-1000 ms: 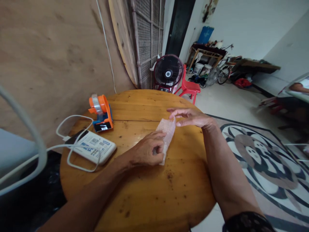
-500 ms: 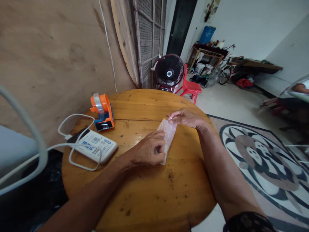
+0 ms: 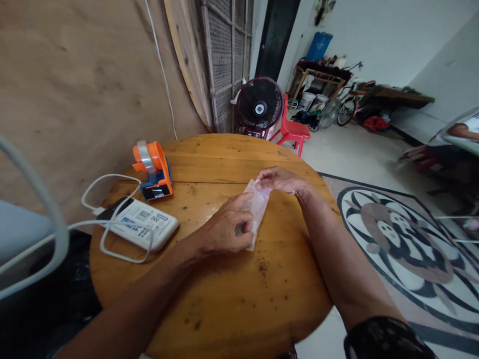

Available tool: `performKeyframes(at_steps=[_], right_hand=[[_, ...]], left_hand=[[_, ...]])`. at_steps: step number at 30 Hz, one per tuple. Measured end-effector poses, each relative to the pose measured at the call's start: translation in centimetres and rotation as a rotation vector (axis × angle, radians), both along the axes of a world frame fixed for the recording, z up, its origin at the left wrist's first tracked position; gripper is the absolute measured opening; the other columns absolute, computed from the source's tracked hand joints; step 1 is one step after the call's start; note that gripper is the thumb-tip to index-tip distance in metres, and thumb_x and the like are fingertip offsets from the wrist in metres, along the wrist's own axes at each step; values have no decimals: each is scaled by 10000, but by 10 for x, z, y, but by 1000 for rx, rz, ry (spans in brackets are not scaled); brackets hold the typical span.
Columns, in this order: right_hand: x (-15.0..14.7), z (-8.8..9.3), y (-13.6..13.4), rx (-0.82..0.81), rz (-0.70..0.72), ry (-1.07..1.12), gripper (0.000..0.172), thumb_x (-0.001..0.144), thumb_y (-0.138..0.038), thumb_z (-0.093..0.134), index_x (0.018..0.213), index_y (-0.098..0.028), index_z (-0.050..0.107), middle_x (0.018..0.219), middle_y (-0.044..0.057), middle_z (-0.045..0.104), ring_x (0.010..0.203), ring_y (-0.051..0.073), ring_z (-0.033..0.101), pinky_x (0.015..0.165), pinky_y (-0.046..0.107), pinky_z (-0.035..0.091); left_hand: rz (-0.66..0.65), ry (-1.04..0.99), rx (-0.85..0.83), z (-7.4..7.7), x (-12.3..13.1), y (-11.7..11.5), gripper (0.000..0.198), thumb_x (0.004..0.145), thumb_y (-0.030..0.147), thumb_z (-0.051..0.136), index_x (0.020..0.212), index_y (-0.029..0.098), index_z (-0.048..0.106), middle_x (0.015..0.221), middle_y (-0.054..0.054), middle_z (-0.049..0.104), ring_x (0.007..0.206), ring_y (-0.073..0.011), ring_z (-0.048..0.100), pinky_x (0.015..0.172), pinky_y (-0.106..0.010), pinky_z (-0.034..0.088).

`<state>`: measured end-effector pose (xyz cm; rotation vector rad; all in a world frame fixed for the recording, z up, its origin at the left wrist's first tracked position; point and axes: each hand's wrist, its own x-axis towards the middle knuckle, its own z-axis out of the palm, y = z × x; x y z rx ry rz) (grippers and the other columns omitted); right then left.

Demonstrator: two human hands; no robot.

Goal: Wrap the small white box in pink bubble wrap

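Observation:
A narrow, whitish translucent piece of bubble wrap [image 3: 260,205] lies slantwise on the round wooden table, between my hands. My left hand [image 3: 231,224] rests on its near left side, index finger reaching along the wrap while the thumb and other fingers curl at its edge. At the far end, my right hand [image 3: 281,180] pinches the top corner between thumb and fingers. Whether anything is inside the wrap cannot be made out.
On the wooden table [image 3: 224,304], an orange and blue tape dispenser [image 3: 153,169] stands at the left. Nearer sits a white power bank [image 3: 144,224] with a looping white cable. Behind the table are a fan [image 3: 259,107] and a red chair [image 3: 294,128]. Another person's arm shows far right.
My left index finger has stretched out farther along the bubble wrap. My right hand keeps its pinch at the far end. The whole view has shifted slightly.

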<state>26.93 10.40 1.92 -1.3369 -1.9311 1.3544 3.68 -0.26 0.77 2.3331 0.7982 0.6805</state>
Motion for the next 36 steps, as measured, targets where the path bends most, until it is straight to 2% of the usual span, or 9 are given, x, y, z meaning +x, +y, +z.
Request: performKeyframes(at_steps=[3,5,10,14,19,23,27,32,36], right_hand=[[-5,-3,0,14,-5,27,205,605,-322,780,677,-205,629,625,-52,582,581,96,490,554,226,379],[-9,-7,1,26,-15,51,219,585,-303,787,673,-202,614,625,-50,582,583,94,495,551,220,384],[-20,-20,6,34,-31,98,247,580,-247,779,754,-204,609,640,-50,582,583,90,505,543,211,393],[-24,-26,9,80,-49,87,284,617,-197,762,872,-213,639,627,-64,551,566,89,490,539,218,384],[-29,-29,10,101,-46,116,271,625,-220,790,859,-224,654,694,-35,605,630,111,541,580,233,430],[-33,-33,11,157,-41,105,252,629,-236,776,847,-212,652,690,-38,589,624,106,519,569,223,412],[-35,-36,12,229,-29,87,224,644,-240,762,836,-201,655,716,-27,601,661,113,528,610,229,421],[-36,-38,11,204,-30,98,227,655,-267,764,832,-194,643,723,-20,601,674,121,534,618,241,426],[-36,-36,10,181,-48,124,235,647,-263,765,828,-197,630,717,-26,591,662,117,531,606,237,420]], left_hand=[[9,6,47,-1,-2,-1,82,715,138,601,642,163,576,1464,-123,413,1386,-319,349,1069,-442,359],[18,15,87,-2,-3,-1,69,729,153,606,662,168,596,1468,-113,402,1377,-309,349,1084,-454,336],[41,29,132,-2,-5,-2,97,778,203,603,688,173,620,1293,-117,528,1264,-282,445,1038,-448,364],[61,33,148,1,-5,-4,127,800,233,605,688,176,626,1211,-100,567,1187,-265,486,1001,-427,384],[84,50,151,2,-8,-8,103,813,228,597,733,189,648,1160,-74,599,1097,-238,520,959,-398,409],[63,63,164,2,-11,-9,76,824,223,594,767,195,636,1101,-50,641,1042,-221,538,943,-385,411],[35,71,143,5,-16,-10,80,828,272,606,804,200,634,1119,-44,662,1056,-227,545,954,-391,413],[21,53,111,10,-18,-15,253,785,435,682,853,198,629,1114,-60,675,1100,-250,546,947,-392,438],[53,79,171,7,-16,-16,146,800,340,670,821,202,625,1102,-47,689,1077,-250,543,952,-398,437]])
